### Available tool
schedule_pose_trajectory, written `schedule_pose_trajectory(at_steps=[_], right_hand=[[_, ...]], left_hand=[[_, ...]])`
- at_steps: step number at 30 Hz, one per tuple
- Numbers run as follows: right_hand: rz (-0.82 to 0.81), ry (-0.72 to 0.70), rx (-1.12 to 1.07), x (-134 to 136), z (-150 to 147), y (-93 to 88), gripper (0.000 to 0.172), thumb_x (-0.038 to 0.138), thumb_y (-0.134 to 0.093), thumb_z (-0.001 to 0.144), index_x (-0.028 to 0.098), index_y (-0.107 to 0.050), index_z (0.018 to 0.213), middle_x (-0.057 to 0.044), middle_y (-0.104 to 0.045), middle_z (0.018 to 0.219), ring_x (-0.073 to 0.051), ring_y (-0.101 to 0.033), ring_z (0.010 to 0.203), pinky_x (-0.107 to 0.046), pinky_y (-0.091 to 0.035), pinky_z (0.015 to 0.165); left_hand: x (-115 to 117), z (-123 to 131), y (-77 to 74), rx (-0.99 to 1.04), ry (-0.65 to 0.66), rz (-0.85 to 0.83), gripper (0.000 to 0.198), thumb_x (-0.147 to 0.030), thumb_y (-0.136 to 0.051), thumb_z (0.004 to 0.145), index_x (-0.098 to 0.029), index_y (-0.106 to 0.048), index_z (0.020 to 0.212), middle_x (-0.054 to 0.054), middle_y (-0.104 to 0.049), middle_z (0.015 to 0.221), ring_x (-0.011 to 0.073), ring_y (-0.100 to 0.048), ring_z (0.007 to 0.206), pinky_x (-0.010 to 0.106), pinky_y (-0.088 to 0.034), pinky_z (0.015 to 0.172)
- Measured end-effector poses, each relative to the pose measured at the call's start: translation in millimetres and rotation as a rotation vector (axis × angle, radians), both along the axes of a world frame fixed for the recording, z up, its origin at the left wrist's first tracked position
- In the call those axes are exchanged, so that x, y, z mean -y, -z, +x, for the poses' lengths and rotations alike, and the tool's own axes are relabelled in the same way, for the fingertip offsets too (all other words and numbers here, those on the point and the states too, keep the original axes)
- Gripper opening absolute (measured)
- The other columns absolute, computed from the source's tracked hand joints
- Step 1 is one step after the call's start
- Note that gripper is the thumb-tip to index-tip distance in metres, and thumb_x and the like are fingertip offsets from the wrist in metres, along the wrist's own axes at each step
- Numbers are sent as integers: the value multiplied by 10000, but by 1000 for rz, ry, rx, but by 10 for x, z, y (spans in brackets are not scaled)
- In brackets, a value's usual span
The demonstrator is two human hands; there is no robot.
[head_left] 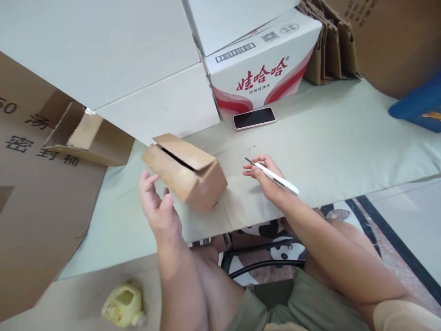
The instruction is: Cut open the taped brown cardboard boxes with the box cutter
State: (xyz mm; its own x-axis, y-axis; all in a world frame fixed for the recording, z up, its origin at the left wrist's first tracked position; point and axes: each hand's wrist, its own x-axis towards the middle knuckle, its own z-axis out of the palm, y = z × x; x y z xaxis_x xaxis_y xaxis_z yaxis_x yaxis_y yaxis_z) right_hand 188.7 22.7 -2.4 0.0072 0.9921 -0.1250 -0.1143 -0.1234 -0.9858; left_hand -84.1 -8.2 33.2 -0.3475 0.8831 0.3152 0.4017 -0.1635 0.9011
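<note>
A small brown cardboard box is tilted above the pale green tabletop, slightly blurred, with a dark gap between its top flaps. Close to its left end is my left hand, its fingers spread and not wrapped around the box. I cannot tell whether the fingertips touch the cardboard. To the right of the box, my right hand grips a white utility knife, its dark blade end pointing up and left.
A phone lies before a white-and-red water carton. An open cardboard box sits at left beside a large carton. Flattened cardboard and a blue object are at right. A yellow jug stands below.
</note>
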Motion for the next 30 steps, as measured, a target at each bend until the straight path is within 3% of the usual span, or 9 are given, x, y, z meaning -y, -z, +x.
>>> schedule_pose_trajectory(at_steps=[5,7,9,13,16,18,23,26,30], right_hand=[[101,-151,96,61,-90,57,411,578,-609,929,278,-489,1184,-107,-733,1292,-279,-704,1225,-524,-516,1062],[132,-163,143,73,-92,54,395,554,-603,944,275,-489,1199,-92,-740,1259,-274,-717,1191,-507,-535,1025],[127,-144,104,79,-77,30,405,587,-572,959,271,-481,1195,-70,-762,1155,-246,-768,1015,-470,-579,931],[120,8,61,82,-13,-54,442,668,-516,973,265,-461,1145,-11,-764,876,-205,-760,697,-428,-600,784],[198,137,81,83,46,-108,378,627,-539,987,275,-456,1098,-23,-778,925,-219,-787,824,-438,-594,859],[253,144,65,92,81,-130,347,592,-573,987,285,-449,1090,-42,-788,1032,-225,-790,940,-449,-585,922],[386,3,99,146,137,-143,319,514,-618,990,303,-429,1137,-81,-761,1267,-251,-687,1292,-520,-466,1132],[454,-120,134,170,149,-139,303,463,-610,1002,312,-420,1184,-107,-694,1414,-256,-579,1436,-536,-403,1197],[468,-275,182,156,144,-119,331,416,-626,983,303,-421,1217,-151,-622,1505,-268,-537,1475,-539,-429,1190]], left_hand=[[3,222,-50,-101,266,-160,702,-689,-705,820,-321,-539,1394,105,-184,1758,374,-183,1639,536,-380,1238],[36,242,-82,-140,353,-203,728,-666,-719,839,-347,-496,1454,105,-191,1760,359,-186,1643,545,-358,1252],[67,222,-93,-89,393,-202,699,-667,-705,855,-366,-500,1452,97,-230,1749,356,-230,1632,544,-382,1237],[57,127,-27,37,211,-189,640,-668,-665,882,-365,-524,1428,70,-374,1687,342,-330,1590,515,-381,1244],[-14,63,60,56,-36,-314,556,-624,-629,914,-352,-551,1393,65,-494,1596,330,-403,1539,505,-367,1249],[-65,47,114,97,-96,-453,550,-630,-602,922,-337,-554,1385,86,-588,1486,337,-494,1459,522,-418,1200],[-114,114,198,221,19,-653,698,-714,-587,911,-332,-474,1483,96,-670,1393,326,-671,1222,447,-564,929],[-113,162,194,235,87,-711,789,-799,-508,902,-401,-358,1566,75,-625,1488,326,-672,1227,379,-555,775],[-126,170,162,246,115,-789,896,-875,-430,873,-432,-229,1625,91,-586,1544,332,-691,1183,359,-540,736]])
